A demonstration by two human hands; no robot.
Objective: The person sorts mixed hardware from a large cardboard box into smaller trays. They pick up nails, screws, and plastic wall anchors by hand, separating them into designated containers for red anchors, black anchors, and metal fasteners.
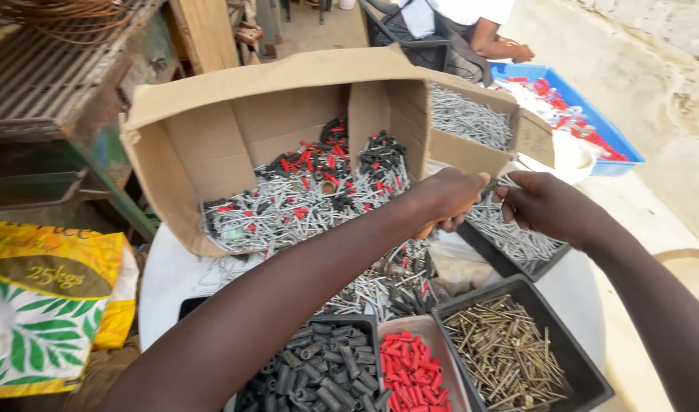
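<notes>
Both hands (491, 200) pinch thin (grey, metal) screws (517, 238).

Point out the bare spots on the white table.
White round table shows bare at its left edge, below the tipped cardboard box, and on the right, between the two black trays of silver screws and brass screws. Everywhere else is crowded.

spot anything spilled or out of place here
The cardboard box lies tipped on its side, and its mixed silver screws and red and black plugs have spilled onto the white table as a loose pile beside the sorted trays.
</notes>
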